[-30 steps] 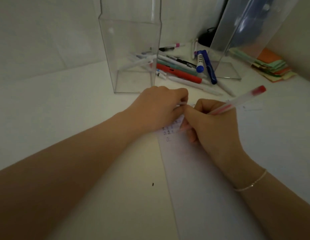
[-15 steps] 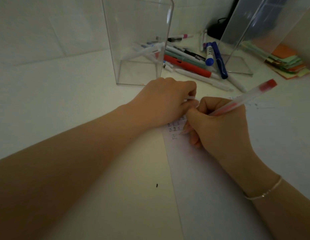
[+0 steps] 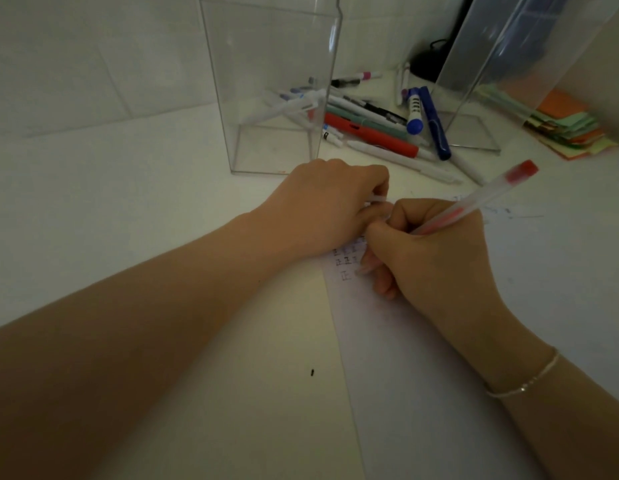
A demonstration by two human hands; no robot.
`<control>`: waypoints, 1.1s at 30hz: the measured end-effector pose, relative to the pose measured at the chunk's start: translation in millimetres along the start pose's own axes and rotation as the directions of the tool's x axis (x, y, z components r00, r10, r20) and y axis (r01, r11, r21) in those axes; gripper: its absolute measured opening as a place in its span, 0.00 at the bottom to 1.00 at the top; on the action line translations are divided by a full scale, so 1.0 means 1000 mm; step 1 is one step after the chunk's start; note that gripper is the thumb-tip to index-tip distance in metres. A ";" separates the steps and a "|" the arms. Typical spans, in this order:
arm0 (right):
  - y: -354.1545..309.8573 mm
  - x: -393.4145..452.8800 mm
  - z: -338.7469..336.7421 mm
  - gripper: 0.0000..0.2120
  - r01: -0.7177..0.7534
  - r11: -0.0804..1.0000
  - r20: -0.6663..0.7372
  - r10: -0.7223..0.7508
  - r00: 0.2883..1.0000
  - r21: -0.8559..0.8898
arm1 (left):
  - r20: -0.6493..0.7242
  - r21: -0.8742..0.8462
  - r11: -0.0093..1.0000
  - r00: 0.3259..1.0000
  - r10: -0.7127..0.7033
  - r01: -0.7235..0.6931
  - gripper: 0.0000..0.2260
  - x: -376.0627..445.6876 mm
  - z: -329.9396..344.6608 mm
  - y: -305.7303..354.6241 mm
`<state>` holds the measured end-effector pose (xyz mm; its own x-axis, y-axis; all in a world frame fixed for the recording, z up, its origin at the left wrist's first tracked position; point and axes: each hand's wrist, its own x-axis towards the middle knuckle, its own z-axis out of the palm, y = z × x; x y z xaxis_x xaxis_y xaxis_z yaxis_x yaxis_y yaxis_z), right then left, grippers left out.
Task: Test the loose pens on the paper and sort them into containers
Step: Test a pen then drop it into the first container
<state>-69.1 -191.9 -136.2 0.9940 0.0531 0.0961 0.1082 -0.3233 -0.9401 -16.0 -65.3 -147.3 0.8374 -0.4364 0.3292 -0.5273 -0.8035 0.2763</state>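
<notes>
Centrally, right hand (image 3: 436,251) gripping red pen (image 3: 474,206), tip beside paper (image 3: 439,375) edge

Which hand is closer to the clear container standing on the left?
Left. The left hand rests just in front of the clear container; the right hand, holding the red pen, sits farther right.

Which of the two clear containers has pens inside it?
Neither, as far as shows: the left container only shows loose pens lying behind its clear walls, and the right container looks bare too.
</notes>
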 end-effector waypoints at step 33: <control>0.002 0.012 -0.021 0.12 0.061 0.840 -0.331 0.145 0.932 0.539 | 0.030 -0.411 0.907 0.992 0.120 -0.097 0.02 -0.011 -0.011 0.014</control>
<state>-56.8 -211.7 -130.4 0.9487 -0.3101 0.0617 0.1412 0.2407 -0.9603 -33.8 -67.8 -137.1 0.7722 -0.5411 0.3329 -0.6184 -0.5198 0.5894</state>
